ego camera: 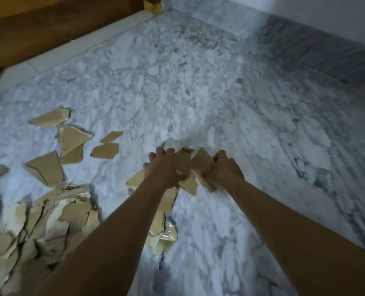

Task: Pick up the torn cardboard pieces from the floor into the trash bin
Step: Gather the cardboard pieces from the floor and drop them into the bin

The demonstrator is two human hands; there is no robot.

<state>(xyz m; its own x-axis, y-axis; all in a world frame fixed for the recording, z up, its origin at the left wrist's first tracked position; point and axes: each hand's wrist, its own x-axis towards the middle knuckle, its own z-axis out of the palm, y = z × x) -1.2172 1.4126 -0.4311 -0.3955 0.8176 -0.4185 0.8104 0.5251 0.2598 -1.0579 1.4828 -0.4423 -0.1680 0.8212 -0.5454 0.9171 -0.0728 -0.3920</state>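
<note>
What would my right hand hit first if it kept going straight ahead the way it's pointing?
Probably nothing but bare marble floor. The right hand, closed on a cardboard piece, points up-frame and slightly left, where no loose pieces lie. The baseboard and wall sit beyond, though depth is hard to judge.

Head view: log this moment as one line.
left hand: shut on cardboard | right hand: shut on cardboard | loose pieces on floor | bin: not in view
</note>
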